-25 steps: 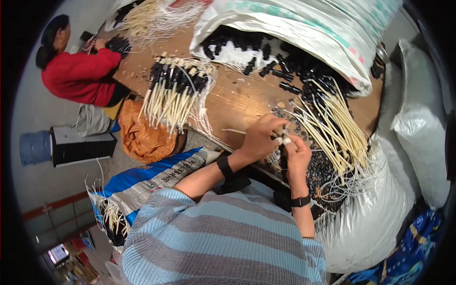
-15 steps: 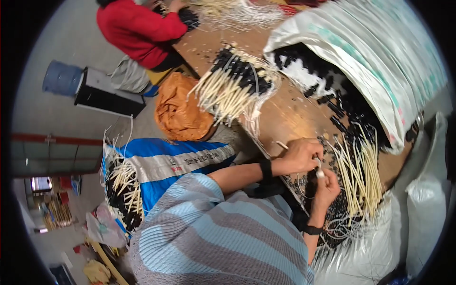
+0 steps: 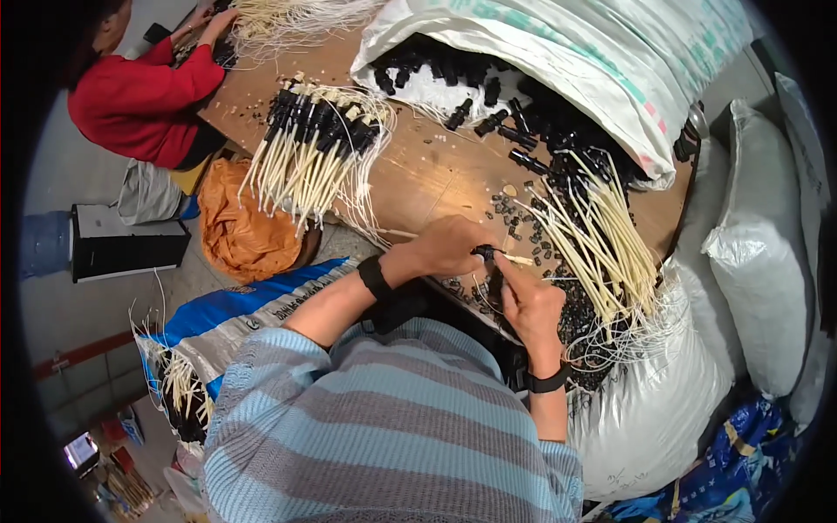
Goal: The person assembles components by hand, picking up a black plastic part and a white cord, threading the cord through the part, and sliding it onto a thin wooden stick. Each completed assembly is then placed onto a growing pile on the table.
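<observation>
In front of me at the table edge, my left hand [image 3: 452,247] is closed around a small black fitting [image 3: 486,251]. A cream tube [image 3: 397,233] sticks out on the far side of that hand. My right hand [image 3: 534,298] meets the fitting with thumb and forefinger pinched at its right end, beside a short cream piece [image 3: 519,260]. A thin white wire loops below the hands. Just right of them lies a bundle of cream tubes [image 3: 602,248] with white wires, among small black pieces [image 3: 575,318] scattered on the table.
Black fittings spill from a large white sack [image 3: 558,61] on the table [image 3: 427,170]. Another bundle of cream tubes [image 3: 301,179] lies at left. A person in red [image 3: 144,109] works at far left. An orange sack [image 3: 244,228], a blue-and-white sack [image 3: 235,301] and full pale sacks [image 3: 758,261] stand around.
The view has swung, so the table things sit further left. My hands have come closer together; a black fitting now shows between them, where a small white piece showed at my right fingertips.
</observation>
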The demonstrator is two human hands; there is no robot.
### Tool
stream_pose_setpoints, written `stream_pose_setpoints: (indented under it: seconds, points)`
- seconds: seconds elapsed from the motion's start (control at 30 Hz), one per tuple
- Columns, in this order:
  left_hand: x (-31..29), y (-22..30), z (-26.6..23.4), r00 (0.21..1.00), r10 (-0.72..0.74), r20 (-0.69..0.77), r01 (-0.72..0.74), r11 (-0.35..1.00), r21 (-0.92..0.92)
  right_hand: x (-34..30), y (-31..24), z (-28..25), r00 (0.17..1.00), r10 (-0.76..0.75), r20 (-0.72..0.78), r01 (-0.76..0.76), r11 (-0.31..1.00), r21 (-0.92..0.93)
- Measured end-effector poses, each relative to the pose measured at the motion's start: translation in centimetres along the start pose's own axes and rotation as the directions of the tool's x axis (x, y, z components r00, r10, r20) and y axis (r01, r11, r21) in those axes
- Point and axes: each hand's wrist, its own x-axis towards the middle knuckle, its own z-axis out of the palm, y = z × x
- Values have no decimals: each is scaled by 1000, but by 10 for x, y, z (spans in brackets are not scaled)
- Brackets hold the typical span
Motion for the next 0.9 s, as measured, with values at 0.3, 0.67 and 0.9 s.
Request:
stream_pose_setpoints:
  seconds: [0.3,0.67,0.9]
  points:
    - [-9,21,-19,998,48,-44,-30,937,348,24,-18,14,933,359,18,-323,814,483]
    - [-52,-90,-182,593,206,-779,538,618,573,55,-44,6,965,-153,-214,180,978,109]
    - [-3,-56,-126,814,68,-576,143,938,314,26,3,15,960,193,-203,-141,959,247]
